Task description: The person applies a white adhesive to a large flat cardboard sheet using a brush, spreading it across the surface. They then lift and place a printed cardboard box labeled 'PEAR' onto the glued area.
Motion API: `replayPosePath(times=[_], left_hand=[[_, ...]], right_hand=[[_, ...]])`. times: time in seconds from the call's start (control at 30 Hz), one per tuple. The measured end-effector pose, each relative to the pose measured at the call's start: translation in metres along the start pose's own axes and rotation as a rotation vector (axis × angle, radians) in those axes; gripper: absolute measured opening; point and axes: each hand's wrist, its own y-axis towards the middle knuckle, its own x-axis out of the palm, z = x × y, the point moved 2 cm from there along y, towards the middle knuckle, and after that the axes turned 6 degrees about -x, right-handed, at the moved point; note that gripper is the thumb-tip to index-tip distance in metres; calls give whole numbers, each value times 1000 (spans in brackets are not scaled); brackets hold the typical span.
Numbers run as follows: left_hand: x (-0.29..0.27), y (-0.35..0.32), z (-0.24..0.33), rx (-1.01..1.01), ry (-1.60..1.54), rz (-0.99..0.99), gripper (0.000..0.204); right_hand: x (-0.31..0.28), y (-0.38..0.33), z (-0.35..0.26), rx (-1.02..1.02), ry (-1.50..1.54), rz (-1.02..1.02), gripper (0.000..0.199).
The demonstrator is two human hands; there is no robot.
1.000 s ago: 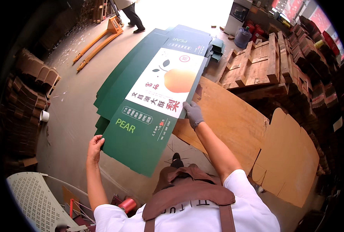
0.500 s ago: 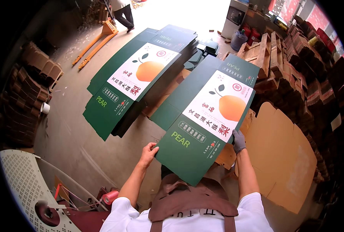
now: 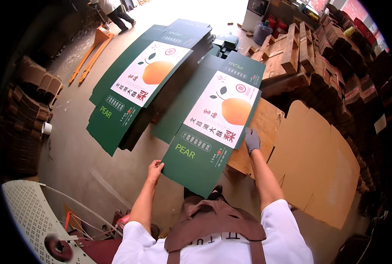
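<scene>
A flat, unfolded green carton sheet with a white panel and a printed orange-yellow fruit stretches out in front of me. My left hand pinches its near left edge, thumb and fingers closed on the board. On its right edge rests my right hand, in a grey glove and gripping the rim; its fingertips are partly hidden. Just to the left stands a tall stack of matching carton sheets, its top sheet showing the same print. The held sheet's far left flap lies close to the stack's side.
Brown cardboard and a wooden board lie to the right, below leaning wooden pallets. Bundled cardboard lines the left. A perforated pale machine guard is at lower left. Farther off, a person walks by an orange pallet jack.
Both hands have carried the carton sheet leftward and slightly away from me, nearer the stack. More of the wooden board shows on the right. The view has also shifted a little.
</scene>
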Motion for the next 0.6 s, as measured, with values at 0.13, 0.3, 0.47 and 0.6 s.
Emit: replayPosePath(times=[0.13,0.3,0.47,0.6], left_hand=[[21,-14,36,552,490,365,32],[147,-102,174,771,275,-207,26],[205,-131,203,839,322,-388,22],[212,-139,201,1026,520,-359,13]], right_hand=[[-42,-60,-68,163,1463,-406,78],[-71,-132,-105,233,1756,-524,76],[-62,-155,-104,165,1766,-517,73],[-65,-165,-96,161,1681,-442,72]])
